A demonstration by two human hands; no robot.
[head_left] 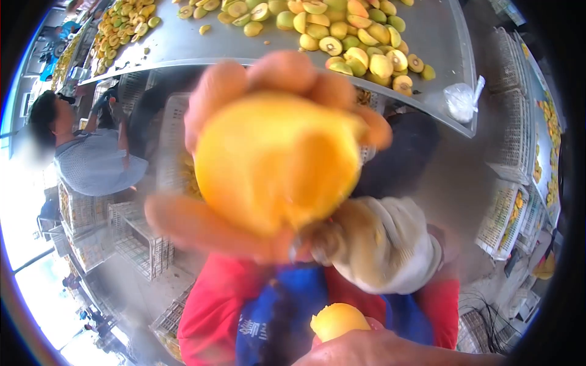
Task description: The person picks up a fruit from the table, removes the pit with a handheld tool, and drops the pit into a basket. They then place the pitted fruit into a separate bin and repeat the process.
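Observation:
Very near the camera, a bare hand that looks like my left hand [210, 229] is closed around a yellow peach half [268, 158]. Its fingers curl over the top and the thumb lies below; blur softens the outline. The flesh has a hollow on the right side. Just below and to the right is my right hand [381, 244] in a stained, pale glove, fingers curled. A small metallic glint shows beside it, but what it grips is hidden. At the bottom, another bare hand [366, 349], whose owner I cannot make out, holds a second peach half [339, 322].
A metal table [189, 43] carries piles of halved peaches [354, 36] and a knotted clear plastic bag [461, 102] near its corner. Plastic crates [143, 241] stand at left, with more stacked crates [510, 134] at right. A person in a grey top [97, 161] is at left.

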